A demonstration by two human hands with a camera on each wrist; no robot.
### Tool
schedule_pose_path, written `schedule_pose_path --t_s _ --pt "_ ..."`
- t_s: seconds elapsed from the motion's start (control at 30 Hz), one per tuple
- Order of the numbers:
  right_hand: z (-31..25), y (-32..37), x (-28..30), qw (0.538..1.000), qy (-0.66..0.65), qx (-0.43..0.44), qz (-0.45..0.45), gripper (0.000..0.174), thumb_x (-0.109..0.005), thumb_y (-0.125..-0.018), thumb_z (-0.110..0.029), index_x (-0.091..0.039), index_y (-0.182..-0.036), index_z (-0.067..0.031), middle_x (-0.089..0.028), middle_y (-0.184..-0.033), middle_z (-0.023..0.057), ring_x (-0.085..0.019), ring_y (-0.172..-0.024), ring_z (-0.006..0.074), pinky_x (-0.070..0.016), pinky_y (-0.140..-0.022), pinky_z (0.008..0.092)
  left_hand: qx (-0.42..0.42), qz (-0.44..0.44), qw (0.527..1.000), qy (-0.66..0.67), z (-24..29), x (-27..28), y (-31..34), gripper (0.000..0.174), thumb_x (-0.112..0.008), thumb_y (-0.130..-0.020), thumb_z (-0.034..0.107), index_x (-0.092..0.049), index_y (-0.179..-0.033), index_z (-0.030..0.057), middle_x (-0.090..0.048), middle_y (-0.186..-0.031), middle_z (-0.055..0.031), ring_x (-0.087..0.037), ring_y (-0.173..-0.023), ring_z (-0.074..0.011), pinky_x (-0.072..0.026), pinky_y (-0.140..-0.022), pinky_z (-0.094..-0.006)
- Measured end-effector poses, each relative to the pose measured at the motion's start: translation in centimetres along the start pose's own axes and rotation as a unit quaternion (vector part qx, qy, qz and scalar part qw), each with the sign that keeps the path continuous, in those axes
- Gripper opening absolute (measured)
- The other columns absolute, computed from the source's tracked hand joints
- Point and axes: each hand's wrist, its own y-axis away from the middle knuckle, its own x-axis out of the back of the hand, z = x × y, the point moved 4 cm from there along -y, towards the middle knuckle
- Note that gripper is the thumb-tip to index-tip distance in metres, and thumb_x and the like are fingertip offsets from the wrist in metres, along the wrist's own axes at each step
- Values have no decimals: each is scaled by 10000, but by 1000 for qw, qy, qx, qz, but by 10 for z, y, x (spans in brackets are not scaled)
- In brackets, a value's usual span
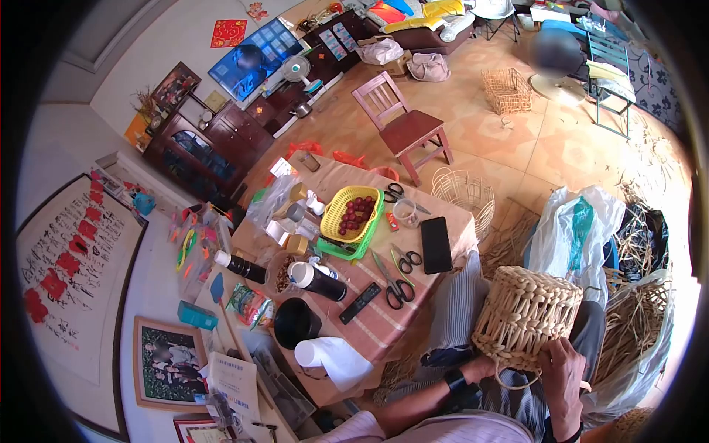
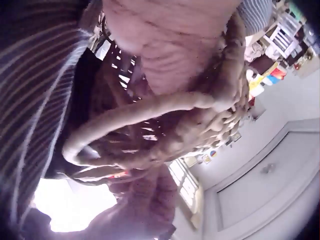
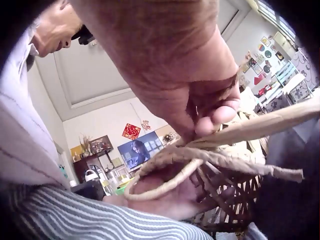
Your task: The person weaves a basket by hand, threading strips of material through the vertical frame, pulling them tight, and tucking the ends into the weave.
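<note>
A woven straw basket (image 1: 528, 314) lies tipped on the person's lap, its open end facing the body. The left hand (image 1: 480, 368) holds the basket at its near rim, with fingers reaching inside the weave in the right wrist view. At the rim's other side, the right hand (image 1: 563, 369) pinches a straw strand (image 3: 270, 125) between thumb and curled fingers. A twisted straw loop (image 3: 165, 187) hangs from the rim between the hands; a short loose cord end (image 3: 285, 172) sticks out beside it. The palm hides part of the rim in the left wrist view.
Left of the lap, a table (image 1: 384, 325) carries scissors (image 1: 399, 292), a phone (image 1: 436, 245), a remote (image 1: 360, 303) and a yellow fruit basket (image 1: 341, 203). Plastic bags (image 1: 565, 229) and loose straw (image 1: 635, 317) lie to the right. A wooden chair (image 1: 410, 133) stands beyond the table.
</note>
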Motion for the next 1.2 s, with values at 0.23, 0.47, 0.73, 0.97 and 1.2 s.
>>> schedule_pose_path --t_s 0.23,0.47,0.73,0.97,1.2 --pt "17 -3 24 1000 3 -27 -7 92 -754 -884 -120 -703 -871 -44 -681 -854 157 -692 -790 390 -538 -674 466 -14 49 988 -142 -12 -1 16 535 -513 -1102 418 -565 -1533 106 -524 -1621 -152 -447 -1517 -332 -326 -1280 -450" --pt "38 16 30 995 -82 -52 35 86 -765 -885 -50 -720 -958 -41 -678 -889 131 -693 -843 362 -571 -745 432 -97 96 965 -223 -19 15 11 565 -520 -1105 415 -471 -1604 155 -424 -1691 -119 -361 -1567 -316 -289 -1305 -474" --pt "40 16 10 989 -139 -34 -34 140 -767 -917 -160 -717 -1030 -94 -697 -943 98 -723 -845 354 -593 -729 436 -133 60 950 -275 28 28 29 499 -610 -1074 227 -544 -1564 154 -495 -1629 -120 -404 -1541 -351 -288 -1301 -513" --pt "43 18 4 992 -118 -12 -37 198 -763 -923 -177 -674 -1091 -120 -693 -952 91 -725 -829 354 -593 -698 457 -179 73 932 -306 49 26 27 508 -682 -1046 224 -568 -1536 150 -550 -1588 -93 -475 -1486 -333 -363 -1261 -485" --pt "40 19 -6 990 -131 -40 -11 213 -741 -948 -173 -655 -1132 -108 -710 -943 119 -726 -812 368 -586 -683 467 -16 23 997 70 16 5 13 529 -708 -1033 162 -557 -1538 129 -530 -1585 -88 -516 -1422 -273 -406 -1224 -427"
